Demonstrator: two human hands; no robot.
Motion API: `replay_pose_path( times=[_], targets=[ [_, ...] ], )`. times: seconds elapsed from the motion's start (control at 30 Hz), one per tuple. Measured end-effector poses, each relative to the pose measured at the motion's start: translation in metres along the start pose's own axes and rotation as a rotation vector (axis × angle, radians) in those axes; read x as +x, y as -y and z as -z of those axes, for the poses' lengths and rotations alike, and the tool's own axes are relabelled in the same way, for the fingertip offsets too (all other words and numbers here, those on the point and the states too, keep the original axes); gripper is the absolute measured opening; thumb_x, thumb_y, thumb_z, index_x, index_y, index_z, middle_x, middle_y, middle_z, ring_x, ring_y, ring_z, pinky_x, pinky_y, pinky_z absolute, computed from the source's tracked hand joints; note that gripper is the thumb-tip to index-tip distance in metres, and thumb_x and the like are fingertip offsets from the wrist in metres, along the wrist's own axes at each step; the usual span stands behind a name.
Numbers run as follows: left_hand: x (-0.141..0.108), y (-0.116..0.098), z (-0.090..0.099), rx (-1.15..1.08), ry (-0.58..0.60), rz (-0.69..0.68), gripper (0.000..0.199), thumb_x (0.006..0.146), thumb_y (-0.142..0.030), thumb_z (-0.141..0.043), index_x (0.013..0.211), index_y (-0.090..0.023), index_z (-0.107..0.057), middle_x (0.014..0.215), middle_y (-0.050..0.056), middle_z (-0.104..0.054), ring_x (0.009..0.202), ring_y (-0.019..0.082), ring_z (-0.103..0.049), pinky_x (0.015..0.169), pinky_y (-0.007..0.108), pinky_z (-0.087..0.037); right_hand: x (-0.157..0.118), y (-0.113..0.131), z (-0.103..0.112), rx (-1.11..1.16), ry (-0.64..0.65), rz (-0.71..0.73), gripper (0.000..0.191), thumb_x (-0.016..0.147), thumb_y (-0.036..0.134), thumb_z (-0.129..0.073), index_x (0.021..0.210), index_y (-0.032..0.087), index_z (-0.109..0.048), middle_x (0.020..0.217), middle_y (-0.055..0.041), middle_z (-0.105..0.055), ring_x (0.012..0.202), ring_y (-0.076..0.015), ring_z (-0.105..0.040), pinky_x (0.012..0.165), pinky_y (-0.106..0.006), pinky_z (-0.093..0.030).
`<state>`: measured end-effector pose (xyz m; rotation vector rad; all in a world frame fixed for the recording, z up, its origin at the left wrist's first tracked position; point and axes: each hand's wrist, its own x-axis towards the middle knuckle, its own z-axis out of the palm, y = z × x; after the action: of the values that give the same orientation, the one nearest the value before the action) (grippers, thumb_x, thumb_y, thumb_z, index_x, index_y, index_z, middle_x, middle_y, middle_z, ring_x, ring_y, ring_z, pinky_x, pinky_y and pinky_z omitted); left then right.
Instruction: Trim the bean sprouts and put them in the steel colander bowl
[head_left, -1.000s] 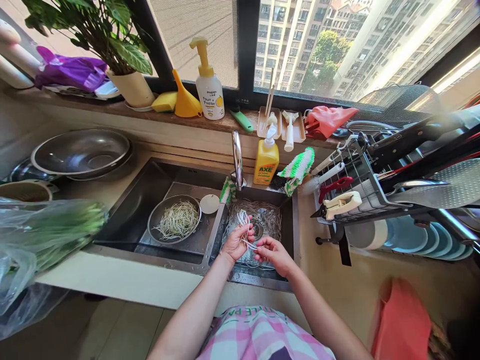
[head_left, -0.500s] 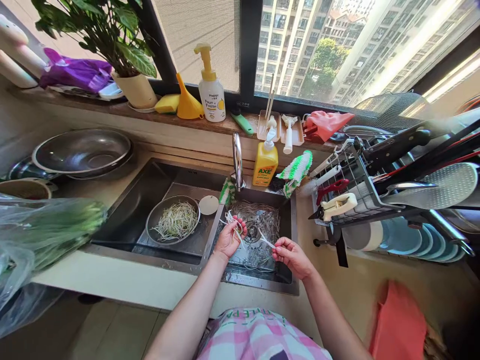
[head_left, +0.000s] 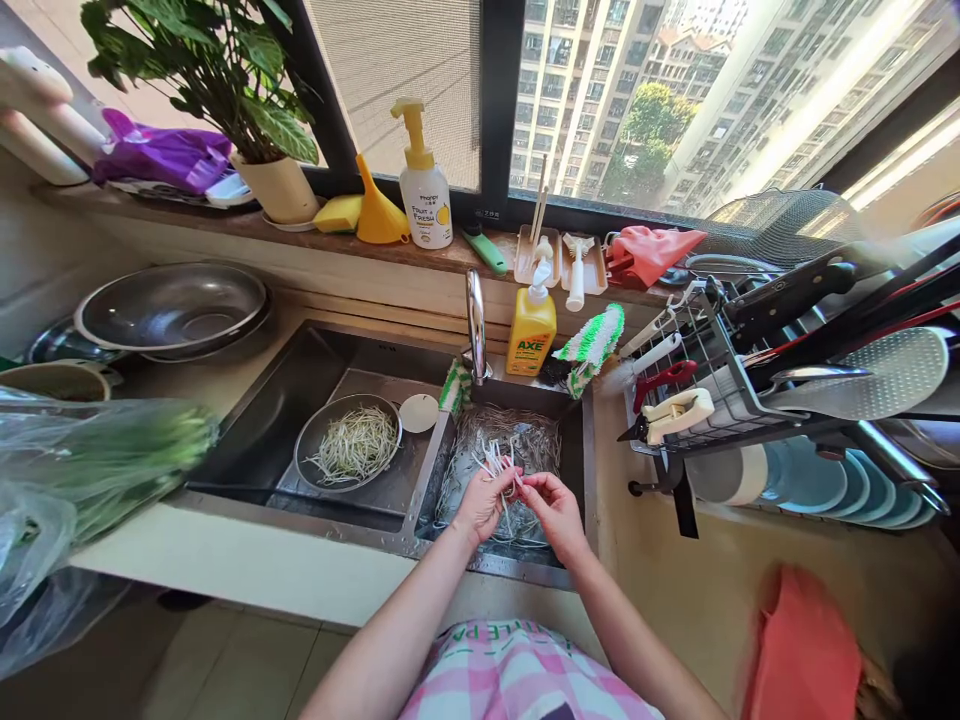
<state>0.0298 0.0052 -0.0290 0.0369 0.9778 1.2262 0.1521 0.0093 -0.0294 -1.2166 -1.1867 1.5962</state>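
Observation:
My left hand (head_left: 480,505) is over the right basin of the steel sink (head_left: 420,525), shut on a small bunch of pale bean sprouts (head_left: 495,463). My right hand (head_left: 553,517) sits close beside it, its fingertips pinched at the sprouts near my left fingers. Below both hands, a tangled layer of sprouts (head_left: 517,435) lies in the right basin over the drain, which my hands partly hide. More bean sprouts (head_left: 351,446) fill a steel bowl (head_left: 309,450) resting on a rack in the left basin.
A chrome faucet (head_left: 475,325), a yellow AXE bottle (head_left: 531,330) and a green-and-white scrubber (head_left: 591,348) stand behind the sink. A steel basin (head_left: 172,310) sits on the left counter, beside bagged greens (head_left: 112,465). A dish rack with knives (head_left: 787,300) stands to the right.
My right hand has moved left, from a gap beside my left hand to right next to it. Both hands now meet at the sprouts, lower over the basin.

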Motion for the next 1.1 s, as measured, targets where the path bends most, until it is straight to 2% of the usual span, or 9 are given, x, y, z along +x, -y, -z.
replay_pose_path(
  times=[0.1, 0.2, 0.27, 0.43, 0.63, 0.83, 0.9, 0.97, 1.1],
  targets=[
    [-0.001, -0.006, 0.004, 0.013, 0.012, 0.048, 0.034, 0.060, -0.017, -0.072, 0.089, -0.017, -0.054, 0.073, 0.000, -0.063, 0.060, 0.010, -0.060, 0.058, 0.022, -0.047, 0.008, 0.011, 0.007, -0.257, -0.027, 0.145, 0.022, 0.076, 0.038, -0.056, 0.083, 0.018, -0.060, 0.078, -0.0032, -0.062, 0.071, -0.0156, -0.058, 0.066, -0.027, -0.046],
    [-0.004, -0.012, 0.007, 0.086, 0.045, 0.103, 0.038, 0.061, -0.018, -0.072, 0.095, -0.017, -0.055, 0.074, 0.001, -0.063, 0.062, 0.011, -0.061, 0.058, 0.022, -0.047, 0.025, 0.028, 0.018, -0.483, -0.076, 0.315, 0.025, 0.080, 0.033, -0.051, 0.099, 0.019, -0.058, 0.090, -0.0060, -0.062, 0.079, -0.0166, -0.058, 0.072, -0.029, -0.046],
    [-0.006, -0.014, 0.007, 0.121, 0.089, 0.132, 0.041, 0.062, -0.018, -0.071, 0.100, -0.016, -0.056, 0.074, 0.001, -0.063, 0.063, 0.011, -0.061, 0.060, 0.022, -0.047, 0.036, 0.037, 0.023, -0.604, -0.018, 0.399, 0.025, 0.082, 0.029, -0.047, 0.103, 0.020, -0.057, 0.094, -0.0063, -0.061, 0.081, -0.0166, -0.057, 0.074, -0.029, -0.046],
    [-0.008, -0.015, 0.005, 0.141, 0.166, 0.158, 0.043, 0.063, -0.018, -0.071, 0.104, -0.015, -0.057, 0.071, 0.001, -0.062, 0.064, 0.011, -0.062, 0.063, 0.022, -0.047, 0.049, 0.044, 0.026, -0.794, 0.121, 0.456, 0.017, 0.081, 0.023, -0.046, 0.088, 0.022, -0.061, 0.084, -0.0042, -0.061, 0.076, -0.0156, -0.056, 0.068, -0.027, -0.044],
    [-0.009, -0.016, 0.007, 0.198, 0.204, 0.233, 0.038, 0.062, -0.019, -0.071, 0.097, -0.013, -0.059, 0.070, 0.002, -0.062, 0.061, 0.011, -0.061, 0.060, 0.023, -0.047, 0.048, 0.041, 0.020, -0.718, 0.129, 0.383, 0.011, 0.075, 0.020, -0.048, 0.074, 0.019, -0.059, 0.069, -0.0004, -0.057, 0.063, -0.0122, -0.050, 0.058, -0.022, -0.039],
    [-0.007, -0.025, 0.007, 0.206, 0.262, 0.233, 0.033, 0.064, -0.019, -0.070, 0.094, -0.013, -0.059, 0.070, 0.002, -0.062, 0.060, 0.011, -0.060, 0.061, 0.024, -0.047, 0.051, 0.034, 0.013, -0.226, -0.012, 0.079, 0.012, 0.069, 0.028, -0.054, 0.064, 0.017, -0.053, 0.057, 0.0033, -0.050, 0.052, -0.0095, -0.044, 0.050, -0.021, -0.036],
    [-0.007, -0.028, 0.007, 0.222, 0.266, 0.245, 0.030, 0.064, -0.018, -0.070, 0.092, -0.013, -0.060, 0.070, 0.002, -0.062, 0.061, 0.011, -0.061, 0.062, 0.025, -0.047, 0.052, 0.033, 0.014, -0.108, -0.017, 0.004, 0.015, 0.067, 0.031, -0.056, 0.065, 0.017, -0.053, 0.057, 0.0035, -0.051, 0.052, -0.0094, -0.045, 0.051, -0.021, -0.038],
    [-0.006, -0.029, 0.008, 0.183, 0.235, 0.229, 0.027, 0.065, -0.017, -0.068, 0.090, -0.014, -0.059, 0.072, 0.003, -0.063, 0.063, 0.013, -0.062, 0.064, 0.026, -0.048, 0.053, 0.031, 0.019, -0.088, 0.037, -0.034, 0.018, 0.068, 0.035, -0.057, 0.069, 0.017, -0.055, 0.059, 0.0028, -0.052, 0.053, -0.0098, -0.047, 0.052, -0.022, -0.039],
    [-0.005, -0.029, 0.008, -0.027, 0.160, 0.171, 0.017, 0.071, -0.018, -0.062, 0.087, -0.015, -0.057, 0.082, 0.005, -0.066, 0.076, 0.018, -0.064, 0.070, 0.030, -0.050, 0.051, 0.019, 0.035, -0.317, 0.051, -0.048, 0.019, 0.066, 0.036, -0.061, 0.074, 0.019, -0.058, 0.067, -0.0002, -0.058, 0.056, -0.0117, -0.052, 0.053, -0.023, -0.040]
  ],
)
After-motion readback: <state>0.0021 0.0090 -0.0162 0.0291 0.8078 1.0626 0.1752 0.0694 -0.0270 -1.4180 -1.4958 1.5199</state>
